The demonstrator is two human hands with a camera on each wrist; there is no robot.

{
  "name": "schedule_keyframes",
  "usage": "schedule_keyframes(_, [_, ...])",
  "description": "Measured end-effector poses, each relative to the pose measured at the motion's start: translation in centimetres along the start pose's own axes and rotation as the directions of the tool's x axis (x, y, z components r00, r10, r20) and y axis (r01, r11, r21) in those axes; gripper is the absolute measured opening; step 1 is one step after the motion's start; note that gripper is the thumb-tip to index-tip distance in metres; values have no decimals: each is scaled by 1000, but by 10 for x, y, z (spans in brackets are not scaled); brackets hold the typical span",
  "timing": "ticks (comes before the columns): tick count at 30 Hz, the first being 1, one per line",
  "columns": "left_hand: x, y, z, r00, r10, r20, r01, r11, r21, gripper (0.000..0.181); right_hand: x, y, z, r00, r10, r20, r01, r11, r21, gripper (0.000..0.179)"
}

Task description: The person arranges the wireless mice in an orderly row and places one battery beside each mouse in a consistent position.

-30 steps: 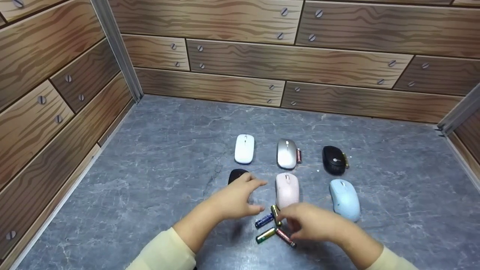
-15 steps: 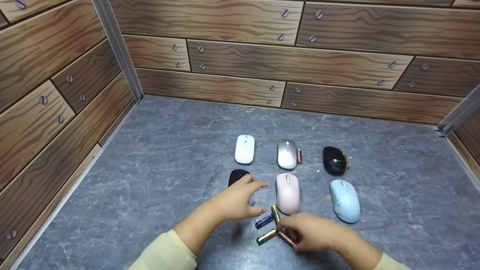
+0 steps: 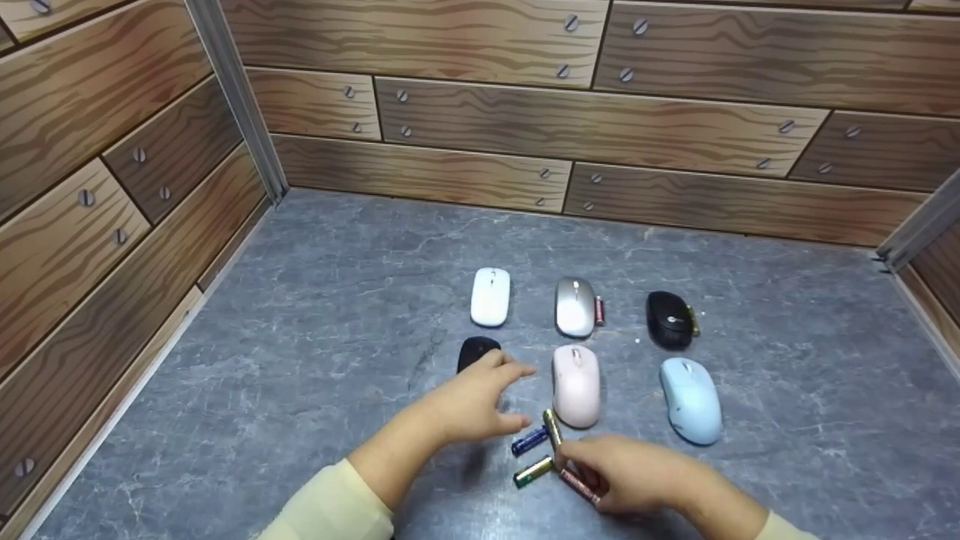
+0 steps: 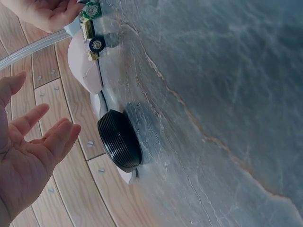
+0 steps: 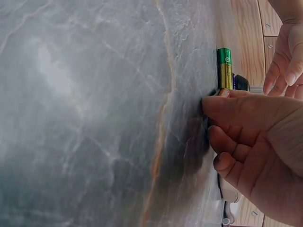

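Head view shows the red battery (image 3: pixel 579 486) lying on the surface (image 3: pixel 360 315), between the curled fingers of the right hand (image 3: pixel 637 472); they seem to pinch it. The left hand (image 3: pixel 476 397) holds nothing, its fingers loosely spread beside the black mouse (image 3: pixel 477 351). I judge the battery light, stiff and not fragile, but smooth, so it may roll or slip; the best hold is across its middle, with thumb and one finger. Near its upper end lie the gold battery (image 3: pixel 553 429) and the green battery (image 3: pixel 533 472), close to the fingers; whether they touch it, I cannot tell. The pink mouse (image 3: pixel 577 386) limits movement forward. More room seems to be toward the person; the wall (image 3: pixel 420 172) stands well apart.
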State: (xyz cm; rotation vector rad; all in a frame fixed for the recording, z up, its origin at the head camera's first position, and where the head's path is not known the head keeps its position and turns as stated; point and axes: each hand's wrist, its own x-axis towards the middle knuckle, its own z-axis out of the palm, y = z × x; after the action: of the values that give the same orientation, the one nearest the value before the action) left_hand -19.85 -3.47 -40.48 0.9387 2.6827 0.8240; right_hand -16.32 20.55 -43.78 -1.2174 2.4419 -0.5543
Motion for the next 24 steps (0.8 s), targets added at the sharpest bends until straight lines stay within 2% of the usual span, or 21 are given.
schedule_keyframes(5, [0, 0, 0, 1000, -15, 10, 15, 1000, -5, 61, 0, 2, 1, 998, 66, -5, -65, 997, 50, 48])
schedule_keyframes(10, [0, 0, 0, 999, -26, 20, 26, 1000, -3, 60, -2, 3, 1, 995, 95, -30, -93, 994, 60, 47])
schedule_keyframes(24, [0, -2, 2, 999, -31, 37, 31, 1000, -1, 59, -4, 4, -3, 995, 92, -33, -88, 990, 109, 44])
